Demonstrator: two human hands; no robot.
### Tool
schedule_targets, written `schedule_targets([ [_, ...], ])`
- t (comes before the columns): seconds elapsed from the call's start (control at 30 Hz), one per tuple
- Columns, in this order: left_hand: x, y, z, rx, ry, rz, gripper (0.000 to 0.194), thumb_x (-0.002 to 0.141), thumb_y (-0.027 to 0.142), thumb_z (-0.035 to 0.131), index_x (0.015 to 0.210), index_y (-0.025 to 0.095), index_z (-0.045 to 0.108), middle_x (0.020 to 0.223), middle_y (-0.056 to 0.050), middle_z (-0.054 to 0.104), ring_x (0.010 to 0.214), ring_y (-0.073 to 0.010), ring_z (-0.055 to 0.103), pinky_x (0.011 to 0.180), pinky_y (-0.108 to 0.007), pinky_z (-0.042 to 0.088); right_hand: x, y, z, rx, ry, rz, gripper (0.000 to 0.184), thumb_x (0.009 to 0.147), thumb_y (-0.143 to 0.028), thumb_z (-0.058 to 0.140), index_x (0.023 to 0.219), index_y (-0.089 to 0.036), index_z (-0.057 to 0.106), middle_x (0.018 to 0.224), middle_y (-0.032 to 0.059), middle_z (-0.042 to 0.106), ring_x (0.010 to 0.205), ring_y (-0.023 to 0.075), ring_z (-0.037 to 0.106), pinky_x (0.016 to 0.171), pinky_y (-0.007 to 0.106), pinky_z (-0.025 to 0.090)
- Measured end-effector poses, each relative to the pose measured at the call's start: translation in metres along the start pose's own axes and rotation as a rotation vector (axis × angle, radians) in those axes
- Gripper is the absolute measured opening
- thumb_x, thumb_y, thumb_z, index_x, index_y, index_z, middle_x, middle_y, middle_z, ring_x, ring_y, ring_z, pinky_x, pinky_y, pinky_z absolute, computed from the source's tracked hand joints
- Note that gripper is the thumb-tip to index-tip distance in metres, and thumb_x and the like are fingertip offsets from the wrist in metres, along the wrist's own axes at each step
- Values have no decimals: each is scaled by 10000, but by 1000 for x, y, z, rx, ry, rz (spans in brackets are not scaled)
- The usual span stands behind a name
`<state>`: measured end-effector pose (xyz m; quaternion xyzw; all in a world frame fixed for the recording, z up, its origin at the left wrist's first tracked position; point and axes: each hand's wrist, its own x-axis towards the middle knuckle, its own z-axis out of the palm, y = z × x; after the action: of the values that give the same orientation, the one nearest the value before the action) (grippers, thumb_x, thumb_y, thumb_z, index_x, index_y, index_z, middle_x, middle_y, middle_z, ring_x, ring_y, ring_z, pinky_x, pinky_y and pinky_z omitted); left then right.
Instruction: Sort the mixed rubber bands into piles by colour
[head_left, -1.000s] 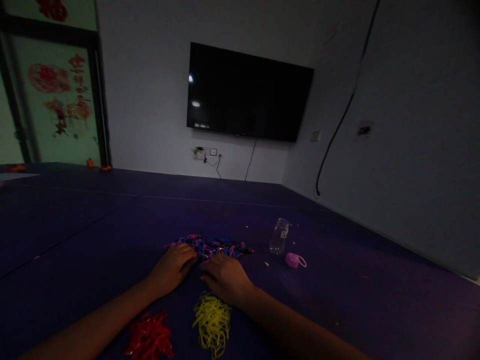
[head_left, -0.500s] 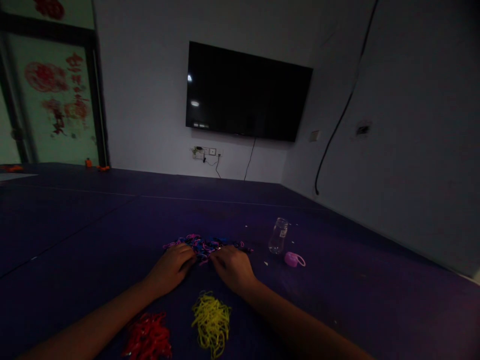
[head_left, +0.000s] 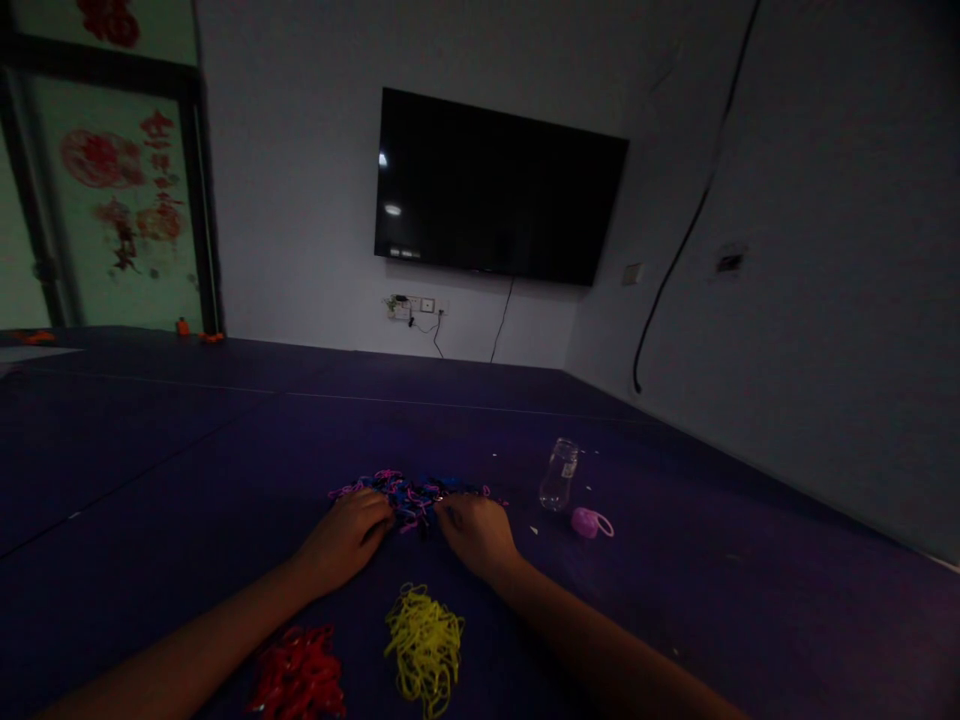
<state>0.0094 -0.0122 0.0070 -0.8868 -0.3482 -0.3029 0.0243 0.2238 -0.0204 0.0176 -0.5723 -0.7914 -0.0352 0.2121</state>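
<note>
A mixed heap of blue, pink and dark elastic bands [head_left: 411, 496] lies on the dark purple surface in front of me. At its left side, my left hand [head_left: 358, 525] rests with fingers curled together and tips against the bands. My right hand [head_left: 474, 530] is at the right edge of the heap, its thumb and fingers drawn into a pinch. Whatever the fingertips of either hand hold is hidden or too small to name. Closer to me are a pile of yellow elastic bands [head_left: 424, 645] and, beneath my left forearm, a pile of red ones [head_left: 298, 675].
To the right stands a clear, open bottle [head_left: 559, 475], with a pink lid with a loop [head_left: 585, 522] beside it. Small white scraps [head_left: 534, 530] lie near them. A television [head_left: 499, 190] hangs on the far wall. Orange objects [head_left: 212, 338] are by the door.
My right hand has shifted slightly right, widening the gap to my left hand. My left hand stays at the heap. The view has moved a little.
</note>
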Motion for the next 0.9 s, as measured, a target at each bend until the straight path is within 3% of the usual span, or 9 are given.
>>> schedule_targets([
  [0.4,-1,-2,3,-33,-23,-15,160,845,100,455,797,188,580,806,-28,612,803,-190,575,707,-305,434,1,0,4,-8,-110,-138,264,891,-311,433,882,-238,686,846,12,718,773,153,654,601,209,366],
  [0.9,-1,-2,3,-39,-47,-30,147,829,120,483,830,189,613,852,-38,623,846,-196,574,745,-316,439,0,1,6,22,-126,-218,248,888,-316,458,933,-241,690,857,3,723,783,158,663,610,212,380],
])
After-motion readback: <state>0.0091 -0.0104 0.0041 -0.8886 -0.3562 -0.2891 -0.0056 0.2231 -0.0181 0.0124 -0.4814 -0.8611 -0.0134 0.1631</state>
